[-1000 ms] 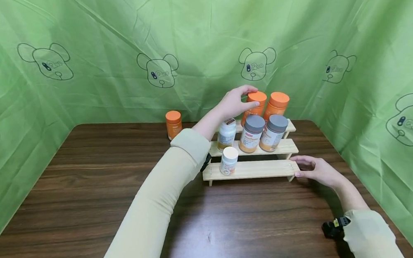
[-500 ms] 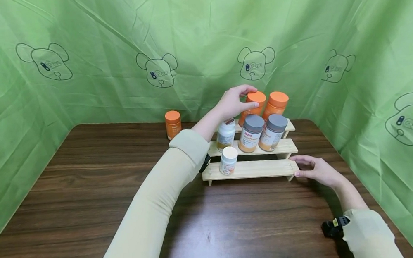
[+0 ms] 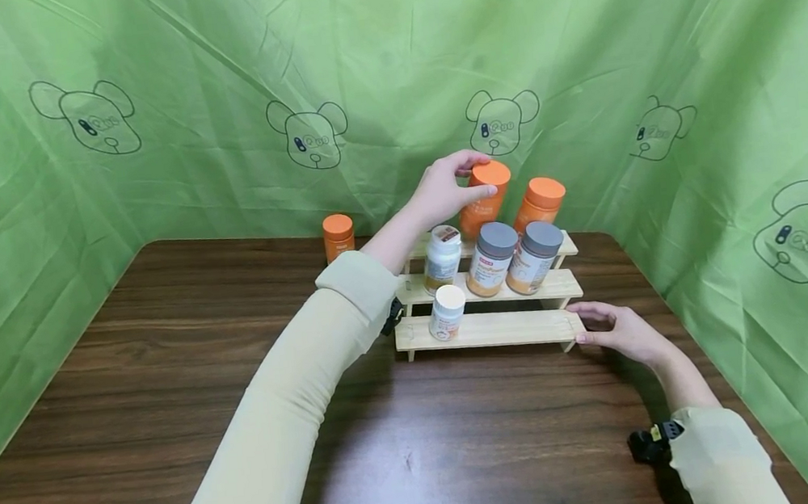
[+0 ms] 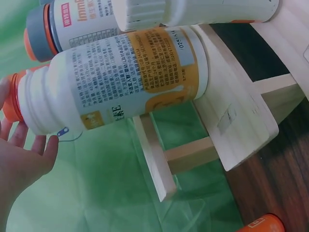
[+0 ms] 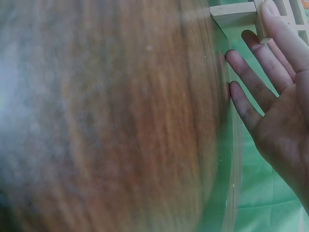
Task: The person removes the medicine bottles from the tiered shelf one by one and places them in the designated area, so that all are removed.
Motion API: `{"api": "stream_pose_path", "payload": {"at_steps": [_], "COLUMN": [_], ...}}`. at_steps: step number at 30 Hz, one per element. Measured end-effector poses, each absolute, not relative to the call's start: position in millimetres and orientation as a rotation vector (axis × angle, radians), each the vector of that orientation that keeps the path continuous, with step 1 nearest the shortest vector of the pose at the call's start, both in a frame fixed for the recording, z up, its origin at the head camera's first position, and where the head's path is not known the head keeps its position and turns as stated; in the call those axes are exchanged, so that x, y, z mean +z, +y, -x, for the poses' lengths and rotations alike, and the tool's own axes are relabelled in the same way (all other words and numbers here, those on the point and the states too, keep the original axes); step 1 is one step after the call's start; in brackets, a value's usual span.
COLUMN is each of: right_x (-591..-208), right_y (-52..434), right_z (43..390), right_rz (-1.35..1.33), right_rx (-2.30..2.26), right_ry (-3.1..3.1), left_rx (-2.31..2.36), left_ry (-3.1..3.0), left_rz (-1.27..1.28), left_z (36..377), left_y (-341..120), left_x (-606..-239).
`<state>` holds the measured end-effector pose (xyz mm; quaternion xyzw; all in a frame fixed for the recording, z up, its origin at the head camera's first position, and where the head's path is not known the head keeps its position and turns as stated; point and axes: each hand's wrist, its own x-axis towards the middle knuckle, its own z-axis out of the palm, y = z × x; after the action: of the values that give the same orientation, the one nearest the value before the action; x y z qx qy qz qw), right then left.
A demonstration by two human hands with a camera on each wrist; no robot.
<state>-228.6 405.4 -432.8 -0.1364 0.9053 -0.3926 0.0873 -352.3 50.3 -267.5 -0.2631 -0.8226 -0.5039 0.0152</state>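
Observation:
My left hand (image 3: 479,175) grips an orange bottle (image 3: 479,214) by its orange cap, holding it a little above the top step of a three-step wooden rack (image 3: 499,330). A second orange bottle (image 3: 540,202) stands on the top step beside it. The middle step carries a white bottle (image 3: 443,259) and two grey-capped bottles (image 3: 495,258). A small white-capped bottle (image 3: 447,313) stands on the lowest step. My right hand (image 3: 593,323) lies flat on the table, its straight fingers touching the right end of the lowest step; in the right wrist view the fingers (image 5: 263,72) are spread beside the rack (image 5: 234,12).
One more orange bottle (image 3: 338,238) stands alone on the dark wood table (image 3: 167,372), left of the rack near the back edge. Green sheeting (image 3: 214,100) closes in the back and both sides. The left wrist view shows the white bottle (image 4: 125,82) close up against the rack (image 4: 236,121).
My left hand has raised the orange bottle off the top step and drawn it slightly left. The right hand has stayed at the end of the rack.

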Motion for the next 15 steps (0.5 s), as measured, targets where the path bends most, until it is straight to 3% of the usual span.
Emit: {"api": "stream_pose_path", "payload": {"at_steps": [15], "right_x": [-433.8], "right_y": [405.4], "right_z": [229.3], "right_rz": [0.419], "right_rx": [-1.199], "right_ry": [2.687], "left_rx": [-1.566], "left_ry": [-2.477], "left_rz": [0.786], "left_z": [347.0], "left_y": [28.6], "left_x": [-251.5]}}
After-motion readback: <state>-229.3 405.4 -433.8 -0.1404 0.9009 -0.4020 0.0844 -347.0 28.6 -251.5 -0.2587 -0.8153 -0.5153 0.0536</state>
